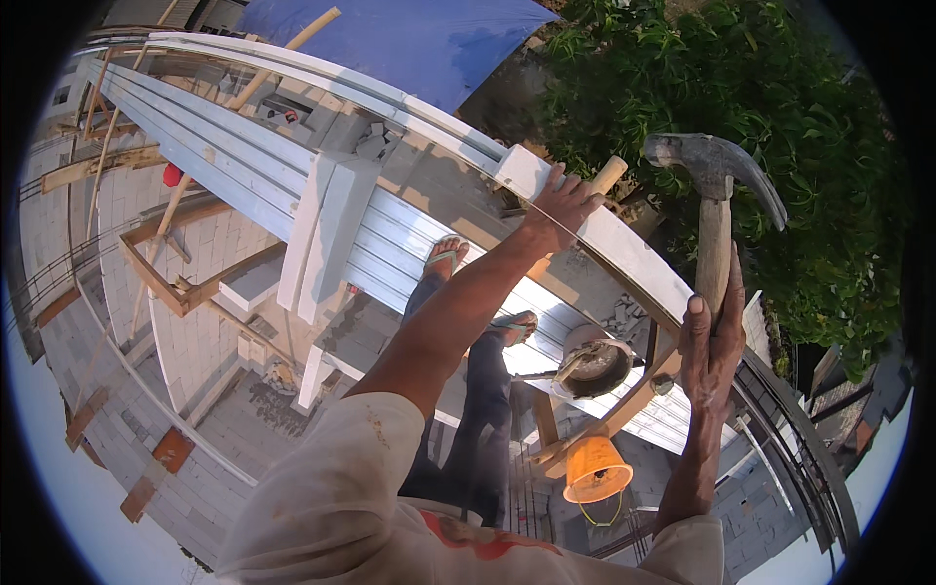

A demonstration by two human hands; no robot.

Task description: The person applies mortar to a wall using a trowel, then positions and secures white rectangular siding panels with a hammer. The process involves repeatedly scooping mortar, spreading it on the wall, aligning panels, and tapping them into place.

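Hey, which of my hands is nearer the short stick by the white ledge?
Left. Your left hand is on the stick, beside the ledge; your right hand is apart from it, farther right, with its grip around the hammer.

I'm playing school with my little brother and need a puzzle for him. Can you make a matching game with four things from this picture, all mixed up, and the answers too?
Things:
1. Hammer
2. Bucket
3. Big sheet
4. Leaves

Clues:
A. Blue, at the top of the picture
B. Green, on the upper right
C. Held up in the person's right hand
D. Orange, below the raised wooden handle

Right pairs:
1 and C
2 and D
3 and A
4 and B
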